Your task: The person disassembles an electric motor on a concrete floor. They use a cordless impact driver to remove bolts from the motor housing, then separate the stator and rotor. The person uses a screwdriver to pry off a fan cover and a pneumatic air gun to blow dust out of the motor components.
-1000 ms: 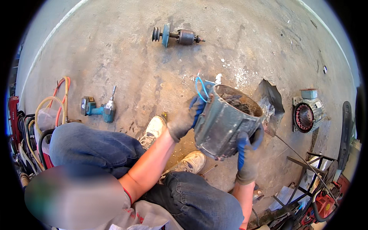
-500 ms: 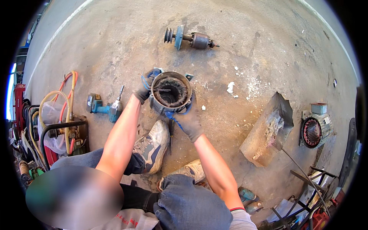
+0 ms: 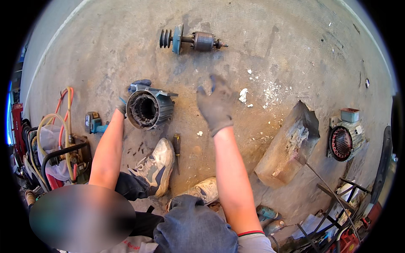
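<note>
Motor housing (image 3: 148, 109) lies on its side on the concrete floor (image 3: 274, 50), bore axis pointing back toward the person. Left hand (image 3: 131, 93) clamped on its far rim. Right hand (image 3: 216, 105) hovers just right of the housing, fingers spread, empty (rotor (image 3: 192, 41) lies well beyond it).

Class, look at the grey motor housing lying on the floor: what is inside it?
Through the open end of the motor housing, dark, grimy windings line the wall around an empty bore. The far end is hidden. The left hand grips its top; the right hand is off it.
</note>
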Available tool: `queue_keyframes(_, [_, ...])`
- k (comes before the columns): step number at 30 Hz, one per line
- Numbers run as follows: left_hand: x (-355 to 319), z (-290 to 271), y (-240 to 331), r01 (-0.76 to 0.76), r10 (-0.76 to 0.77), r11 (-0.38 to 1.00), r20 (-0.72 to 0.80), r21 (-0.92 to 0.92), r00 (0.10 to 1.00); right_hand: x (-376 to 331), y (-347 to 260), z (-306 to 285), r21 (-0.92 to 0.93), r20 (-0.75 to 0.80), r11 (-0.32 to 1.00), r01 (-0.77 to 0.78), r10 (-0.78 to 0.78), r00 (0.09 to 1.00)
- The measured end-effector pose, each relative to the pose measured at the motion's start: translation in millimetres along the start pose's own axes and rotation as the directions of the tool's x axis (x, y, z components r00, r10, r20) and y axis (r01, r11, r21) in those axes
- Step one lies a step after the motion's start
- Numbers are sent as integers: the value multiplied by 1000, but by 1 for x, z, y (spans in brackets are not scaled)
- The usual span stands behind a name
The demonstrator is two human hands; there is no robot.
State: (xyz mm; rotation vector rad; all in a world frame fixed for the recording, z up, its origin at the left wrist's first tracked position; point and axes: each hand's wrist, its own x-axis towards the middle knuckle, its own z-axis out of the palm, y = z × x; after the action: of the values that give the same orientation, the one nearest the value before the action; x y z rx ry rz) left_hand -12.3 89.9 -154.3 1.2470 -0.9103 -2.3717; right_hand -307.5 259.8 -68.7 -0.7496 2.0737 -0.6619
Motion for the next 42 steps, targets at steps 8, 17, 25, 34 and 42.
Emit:
queue_keyframes(8, [17, -4, 6, -101, 90, 952, 52, 288, 995, 115, 115, -22, -586, -301, 804, -104, -97, 948])
queue_keyframes(17, [21, -3, -6, -5, 8, 971, -13, 239, 1000, -23, 169, 19, -200, -569, 975, -95, -37, 822])
queue_keyframes(25, [19, 2, -2, -7, 13, 960, -18, 279, 1000, 1, 162, 16, -290, -396, 931, -223, 96, 913])
queue_keyframes(34, [22, -5, -10, -39, 51, 961, -38, 272, 998, 11, 159, 11, -407, -304, 912, 57, -194, 933])
queue_keyframes(42, [16, 2, -8, -2, -6, 981, 38, 197, 999, -55, 178, 33, -284, -488, 959, -29, -118, 865])
